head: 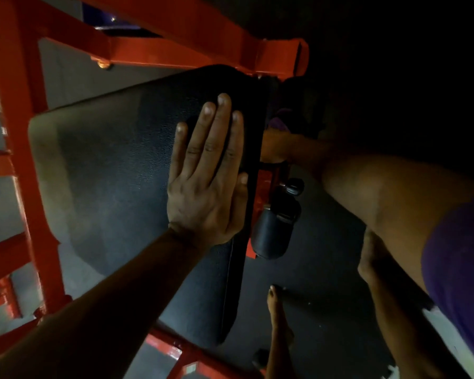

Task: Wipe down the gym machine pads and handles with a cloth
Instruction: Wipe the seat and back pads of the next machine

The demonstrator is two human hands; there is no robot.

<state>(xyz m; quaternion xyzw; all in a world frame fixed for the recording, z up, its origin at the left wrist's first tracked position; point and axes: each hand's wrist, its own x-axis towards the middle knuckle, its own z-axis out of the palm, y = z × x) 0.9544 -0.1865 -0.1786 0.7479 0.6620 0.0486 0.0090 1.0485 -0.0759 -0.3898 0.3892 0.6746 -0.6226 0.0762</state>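
The left hand [205, 181] lies flat on the black textured pad [115, 170] of an orange-framed gym machine [19, 110], its fingers [216, 124] stretched out straight and close together, the thumb along the pad's right edge, grasping nothing. Under the fingertips sits a dark shape that may be a folded cloth [225, 80] at the pad's upper corner, though the dim light makes it hard to tell from the pad itself. The right hand [274, 146] reaches in behind the pad's right edge, just below a bit of purple fabric [278, 123]; its fingers are hidden, so whether they are clenched or loose cannot be told. Below it, beside the pad edge, hang a black knob [294, 186] and a black roller cushion [271, 236] on an orange bracket. A bare foot [278, 310] stands on the dark floor [326, 283] beneath.
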